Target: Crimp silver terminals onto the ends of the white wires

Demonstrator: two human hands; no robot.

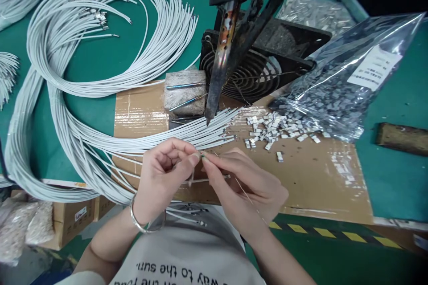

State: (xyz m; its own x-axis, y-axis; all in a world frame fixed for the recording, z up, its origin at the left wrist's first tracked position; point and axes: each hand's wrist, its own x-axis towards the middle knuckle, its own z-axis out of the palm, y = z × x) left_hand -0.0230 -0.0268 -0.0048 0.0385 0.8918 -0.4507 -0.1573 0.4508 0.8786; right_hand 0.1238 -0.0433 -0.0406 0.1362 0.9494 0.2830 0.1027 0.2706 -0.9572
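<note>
My left hand (169,167), with a bracelet at the wrist, pinches thumb and forefinger together on something too small to make out. Its tips meet those of my right hand (247,182), also closed in a pinch. A thin solder wire (245,193) runs from the right fingers across that hand toward the wrist. Just beyond the fingertips lie the ends of a bundle of white wires (187,134). A soldering iron (220,62) points down above them, its tip apart from both hands. Small white connector-like pieces (272,125) are heaped to the right.
A black fan (247,75) stands behind the iron. Beside it are a wrapped block (183,91) with metal rods and a clear bag (337,84) of small parts. Cardboard (321,178) covers the table front. More white wire bundles (36,98) curve along the left.
</note>
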